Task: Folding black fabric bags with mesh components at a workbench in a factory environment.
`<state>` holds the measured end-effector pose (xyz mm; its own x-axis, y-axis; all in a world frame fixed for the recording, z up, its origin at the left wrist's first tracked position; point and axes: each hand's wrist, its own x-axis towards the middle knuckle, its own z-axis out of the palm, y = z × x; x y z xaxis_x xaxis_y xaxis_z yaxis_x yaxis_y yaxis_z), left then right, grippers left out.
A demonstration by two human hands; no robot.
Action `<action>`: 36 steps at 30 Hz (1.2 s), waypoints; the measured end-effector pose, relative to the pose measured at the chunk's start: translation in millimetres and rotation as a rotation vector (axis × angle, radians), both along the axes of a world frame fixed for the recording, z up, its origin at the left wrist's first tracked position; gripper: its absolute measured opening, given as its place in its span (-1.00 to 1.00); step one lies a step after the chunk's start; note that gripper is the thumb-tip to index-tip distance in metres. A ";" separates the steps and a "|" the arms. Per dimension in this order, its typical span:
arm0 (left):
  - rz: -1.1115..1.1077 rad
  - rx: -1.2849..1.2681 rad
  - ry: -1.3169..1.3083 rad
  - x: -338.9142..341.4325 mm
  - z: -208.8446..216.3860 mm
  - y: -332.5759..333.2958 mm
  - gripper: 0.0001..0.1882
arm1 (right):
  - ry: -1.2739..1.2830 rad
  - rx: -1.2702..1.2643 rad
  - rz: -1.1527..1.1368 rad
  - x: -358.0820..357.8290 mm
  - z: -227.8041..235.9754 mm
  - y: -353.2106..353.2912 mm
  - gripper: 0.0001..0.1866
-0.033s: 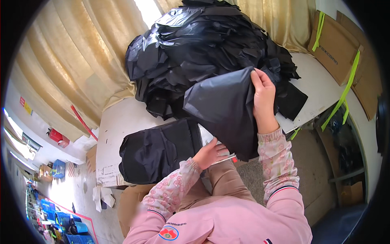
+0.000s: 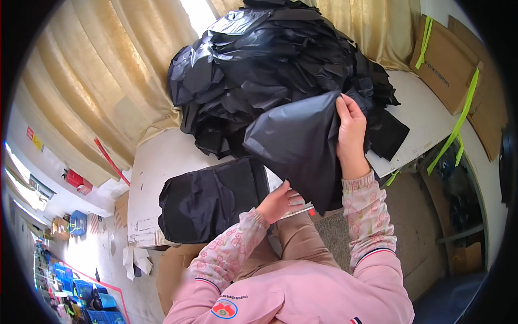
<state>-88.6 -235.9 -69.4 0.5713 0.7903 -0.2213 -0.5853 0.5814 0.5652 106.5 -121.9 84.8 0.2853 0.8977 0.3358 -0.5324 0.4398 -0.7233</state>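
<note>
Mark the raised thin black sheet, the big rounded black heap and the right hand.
Thin black sheet (image 2: 298, 143), head view: its broad face.
Big rounded black heap (image 2: 261, 67), head view: its front.
Right hand (image 2: 352, 123), head view: middle of the hand.

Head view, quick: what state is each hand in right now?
Left hand: open, by the black sheet's lower left edge; whether it touches cannot be told.
Right hand: closed, pinching the black sheet's upper right corner.

On the table (image 2: 154, 156), a heap of sheets (image 2: 270, 70) lies behind the stack (image 2: 216, 200), cartons (image 2: 448, 59) to the right.
</note>
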 end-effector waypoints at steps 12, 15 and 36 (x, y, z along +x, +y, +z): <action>-0.425 0.691 0.761 -97.4 34.0 -12.9 -0.47 | 0.066 -0.227 0.512 38.9 -18.4 -15.8 -0.74; 0.272 0.677 0.811 -99.1 32.2 4.9 -0.26 | 0.066 -0.133 0.682 32.8 6.6 -33.3 -0.70; 0.707 0.471 0.106 -38.0 75.3 -12.4 -0.61 | -1.528 0.374 -0.201 -55.1 -70.5 -137.9 -0.16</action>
